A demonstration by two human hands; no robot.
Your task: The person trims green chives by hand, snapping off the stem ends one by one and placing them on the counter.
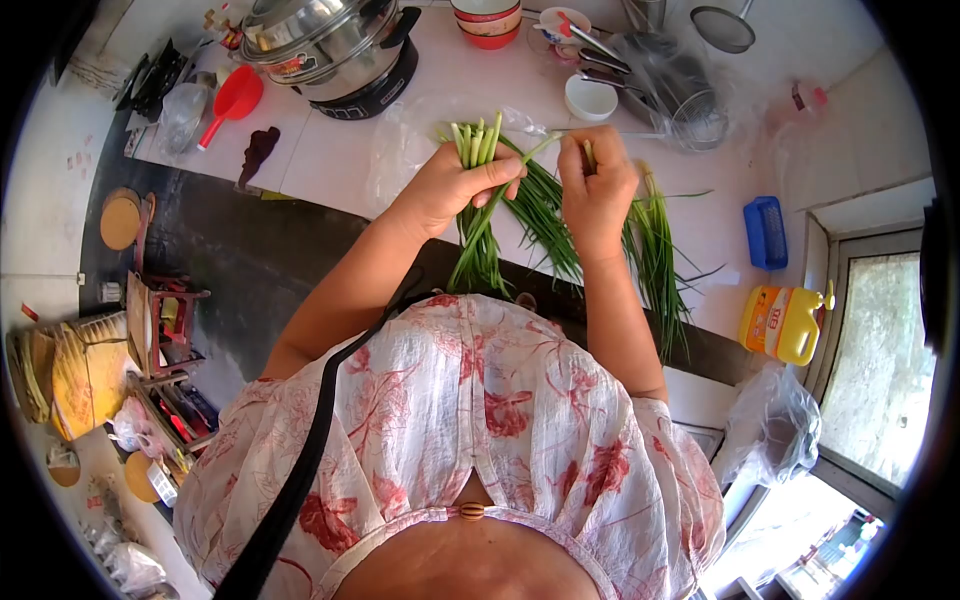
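Note:
My left hand is closed around a bunch of garlic chives, their pale stem ends sticking up past my thumb and the dark green leaves hanging below. One stalk slants from that bunch toward my right hand, which is closed with its fingertips pinching the stalk's pale end. More loose chives lie on the counter between my hands. Another pile of chives rests right of my right wrist, its leaves reaching over the counter's front edge. A clear plastic bag lies behind my left hand.
A steel steamer pot sits on a black cooker at the back left, near a red ladle. Bowls and a strainer stand at the back. On the right are a blue basket and a yellow oil jug.

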